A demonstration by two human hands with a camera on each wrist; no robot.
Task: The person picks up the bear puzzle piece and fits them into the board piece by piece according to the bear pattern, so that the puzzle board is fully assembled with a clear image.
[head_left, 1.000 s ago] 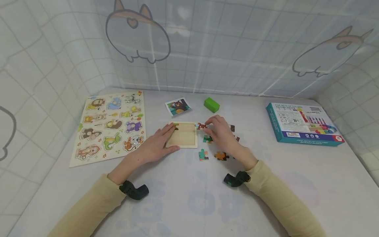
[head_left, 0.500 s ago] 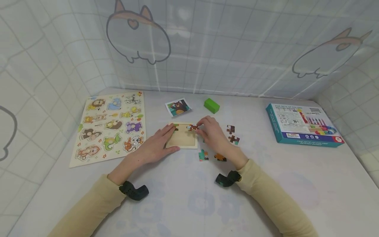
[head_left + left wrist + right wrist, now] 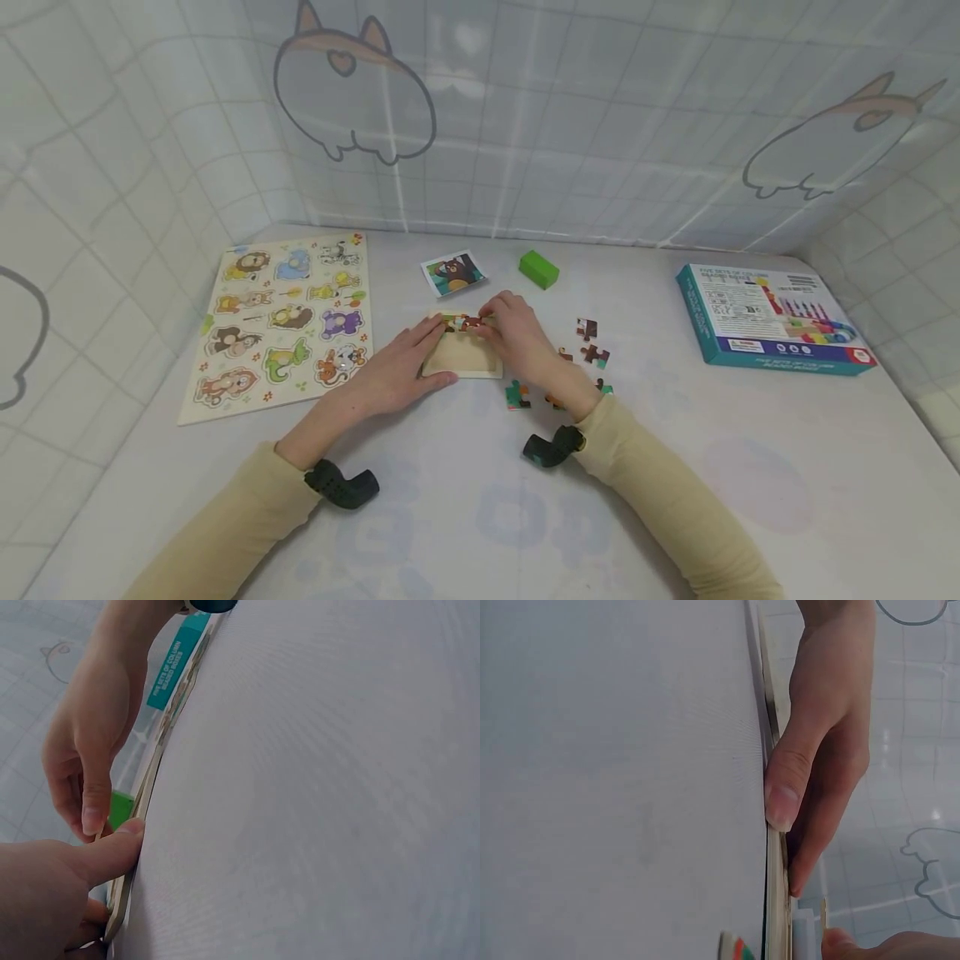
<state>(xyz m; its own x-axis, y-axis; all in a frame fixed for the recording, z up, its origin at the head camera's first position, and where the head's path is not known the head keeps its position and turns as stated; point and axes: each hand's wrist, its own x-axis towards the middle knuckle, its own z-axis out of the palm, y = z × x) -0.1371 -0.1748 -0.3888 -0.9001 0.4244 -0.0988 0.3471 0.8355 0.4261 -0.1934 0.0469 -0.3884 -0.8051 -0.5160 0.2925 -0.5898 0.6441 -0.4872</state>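
Note:
My left hand (image 3: pixel 397 367) holds the left side of a small wooden puzzle tray (image 3: pixel 465 358). Its thumb lies along the near edge; its fingers reach over the upper left corner. One jigsaw piece (image 3: pixel 450 322) sits in that corner, partly under the fingertips. Between thumb and fingers, my right hand (image 3: pixel 521 337) pinches a brown bear-patterned jigsaw piece (image 3: pixel 471 323) over the tray's top row, close beside the corner piece. In the right wrist view the pinched piece (image 3: pixel 824 913) appears edge-on, above the tray. Whether the two pieces interlock I cannot tell.
Several loose jigsaw pieces (image 3: pixel 517 394) lie right of the tray, some hidden by the right wrist. Behind it are a bear picture card (image 3: pixel 453 273) and a green block (image 3: pixel 538 269). An animal puzzle board (image 3: pixel 277 333) lies left; a boxed bead set (image 3: pixel 776 317) lies right.
My right hand has moved left with the pinched piece, from the tray's right edge to beside the corner piece. The left hand has stayed on the tray.

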